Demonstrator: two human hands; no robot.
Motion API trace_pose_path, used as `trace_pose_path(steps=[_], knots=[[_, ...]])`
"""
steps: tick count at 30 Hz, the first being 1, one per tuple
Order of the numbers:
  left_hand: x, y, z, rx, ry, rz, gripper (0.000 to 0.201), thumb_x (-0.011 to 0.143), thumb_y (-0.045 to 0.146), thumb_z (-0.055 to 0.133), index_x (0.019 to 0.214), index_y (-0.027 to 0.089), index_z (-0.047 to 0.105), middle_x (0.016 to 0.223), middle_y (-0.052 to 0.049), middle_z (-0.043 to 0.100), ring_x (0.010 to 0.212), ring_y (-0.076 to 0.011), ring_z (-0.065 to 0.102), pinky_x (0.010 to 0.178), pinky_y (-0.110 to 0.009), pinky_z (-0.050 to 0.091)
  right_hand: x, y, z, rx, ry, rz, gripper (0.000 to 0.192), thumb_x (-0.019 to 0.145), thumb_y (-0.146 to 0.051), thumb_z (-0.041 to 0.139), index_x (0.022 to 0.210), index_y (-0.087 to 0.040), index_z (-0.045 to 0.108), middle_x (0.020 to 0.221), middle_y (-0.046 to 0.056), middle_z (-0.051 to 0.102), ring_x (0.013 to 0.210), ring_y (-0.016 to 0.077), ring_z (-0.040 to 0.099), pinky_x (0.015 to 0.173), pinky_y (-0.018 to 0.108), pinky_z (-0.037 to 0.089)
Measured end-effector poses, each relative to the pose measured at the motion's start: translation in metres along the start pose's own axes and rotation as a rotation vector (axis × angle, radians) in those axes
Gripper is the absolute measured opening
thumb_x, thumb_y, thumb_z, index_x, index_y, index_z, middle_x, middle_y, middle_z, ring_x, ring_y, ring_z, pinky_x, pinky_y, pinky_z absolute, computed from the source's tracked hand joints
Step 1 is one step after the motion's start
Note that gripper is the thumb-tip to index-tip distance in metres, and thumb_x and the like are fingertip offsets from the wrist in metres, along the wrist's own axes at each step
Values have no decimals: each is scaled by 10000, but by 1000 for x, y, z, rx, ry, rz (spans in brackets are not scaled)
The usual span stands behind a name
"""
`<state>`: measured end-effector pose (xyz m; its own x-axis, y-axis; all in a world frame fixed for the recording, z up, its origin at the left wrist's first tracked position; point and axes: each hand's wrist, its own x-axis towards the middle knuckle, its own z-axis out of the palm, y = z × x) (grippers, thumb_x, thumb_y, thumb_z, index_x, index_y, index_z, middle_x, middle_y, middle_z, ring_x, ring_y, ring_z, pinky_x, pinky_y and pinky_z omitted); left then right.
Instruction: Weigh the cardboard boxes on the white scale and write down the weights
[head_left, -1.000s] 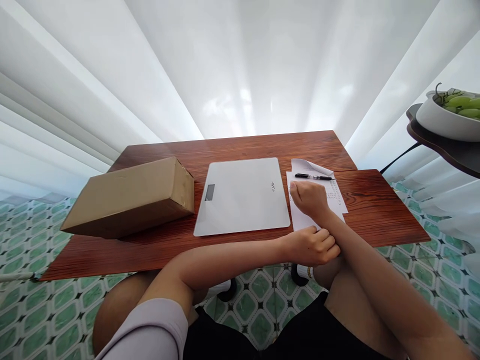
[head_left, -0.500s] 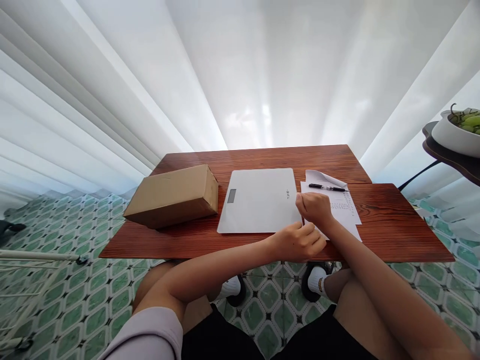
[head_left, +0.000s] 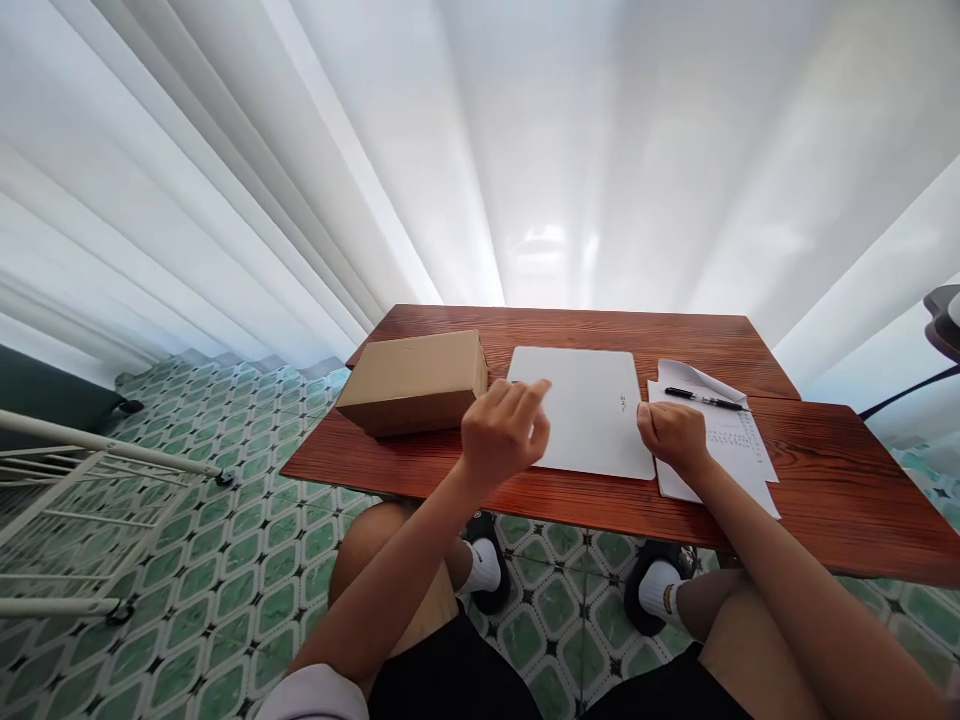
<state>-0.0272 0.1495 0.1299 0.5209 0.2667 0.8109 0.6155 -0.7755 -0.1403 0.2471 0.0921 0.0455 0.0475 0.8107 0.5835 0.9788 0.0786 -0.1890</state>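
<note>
Okay, biggest first: a white curtain [head_left: 540, 150] fills everything behind the scale [head_left: 589, 410], hanging in long folds with daylight showing through. Lower than the scale there's a green patterned tile floor [head_left: 240, 540], and the scale itself lies flat on a dark reddish wood tabletop [head_left: 570, 325], somewhere around the middle. Well off to the left of the scale, down on the floor, there's a white metal rack [head_left: 112, 445] cut off by the edge of the view. Same side but much nearer the scale is a long brown cardboard box [head_left: 416, 380]. Just beside the scale on its right you've got some overlapping white papers [head_left: 724, 445] with small writing, one of them folded over at the top. Now the hands: the left hand's grip [head_left: 501, 430] is over the scale's left edge, half open, index finger poking out and the rest curled. The right hand's grip [head_left: 673, 435] is curled closed by the scale's right edge, partly over the papers, can't tell if it's touching anything. A black pen [head_left: 705, 400] lies on the papers, right of the scale, and the tiniest bit is dark lettering [head_left: 622, 403] near the scale's right edge, too small to read
</note>
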Motion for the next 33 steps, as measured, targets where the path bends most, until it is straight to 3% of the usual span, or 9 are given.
trace_pose_path(steps=[7,15,21,25,28,31,33], knots=[[-39,-57,-21,105,85,-368,259,876,142,508,1112,197,599,833,-39,698,773,-224,627,696,-328,469,3,-3,4,-4,10,-99,446,945,-300,362,510,-216,413,466,27,490,457,145,414,509,328,195],[-68,-103,-34,78,206,-563,287,855,140,495,1127,188,573,1037,-114,671,1044,-286,574,989,-459,448,-11,-2,-13,4,119,-184,407,965,-162,378,597,-207,547,520,-1,574,468,141,542,508,308,295],[-73,-120,-37,6,236,-731,332,860,155,479,1180,193,556,1177,-115,637,1169,-280,549,1079,-476,412,-8,-20,-15,-1,191,-538,316,863,-105,426,577,-226,483,484,-35,507,444,118,468,503,286,320],[-75,-129,-36,-37,245,-791,390,857,145,478,1237,200,548,1264,-109,619,1288,-281,505,1140,-475,376,1,-50,-5,0,164,-628,295,860,-112,434,592,-224,485,501,-33,491,453,118,430,512,291,304],[-77,-136,-37,-64,297,-867,399,844,140,483,1229,208,561,1280,-96,629,1281,-274,517,1145,-468,380,18,-78,5,40,143,-545,324,902,-147,443,591,-223,497,503,-28,501,455,123,436,513,297,295],[-81,-146,-37,-118,354,-972,408,828,148,488,1220,207,582,1290,-93,635,1248,-267,540,1140,-463,391,45,-113,17,99,82,-217,387,962,-268,417,598,-224,538,497,-14,508,460,142,467,513,307,284],[-85,-154,-35,-178,384,-1060,424,820,150,484,1224,214,594,1311,-85,629,1264,-262,539,1141,-452,395,65,-137,27,225,8,29,367,983,-348,403,735,-221,642,550,-3,560,525,166,533,551,304,337]])
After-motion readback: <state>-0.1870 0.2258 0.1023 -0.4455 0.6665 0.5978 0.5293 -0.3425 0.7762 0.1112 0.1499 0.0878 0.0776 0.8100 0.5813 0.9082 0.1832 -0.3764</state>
